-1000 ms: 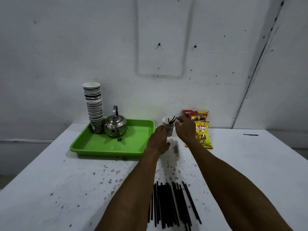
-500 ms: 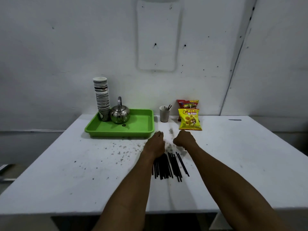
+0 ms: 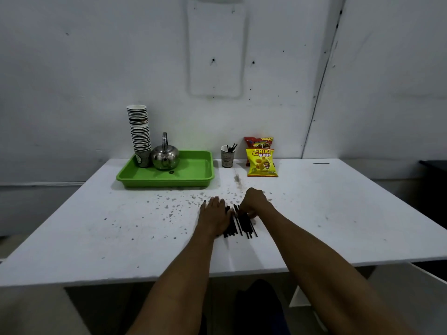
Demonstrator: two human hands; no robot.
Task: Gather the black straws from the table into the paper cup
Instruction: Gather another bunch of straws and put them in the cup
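The broad white tabletop (image 3: 314, 213), speckled with dark flecks, carries everything. At its far side a shallow green plastic tray (image 3: 191, 176) holds a tall stack of paper cups (image 3: 139, 131) and a round steel kettle (image 3: 165, 157), apparently parked there out of the way. Two snack bags (image 3: 262, 163), yellow in front of red, lie by the wall. Just left of them stands the single printed paper cup (image 3: 227, 157), a few black straws (image 3: 231, 147) already poking from its rim.

The pile of loose black plastic straws (image 3: 242, 224) lies near the front edge, well apart from that cup. The left hand (image 3: 214, 213) rests flat and spread on the pile's left part, probably to steady it. The right hand (image 3: 254, 204) curls over the pile's far right end, fingers bent down among the straws; whether it has pinched any yet I cannot tell.
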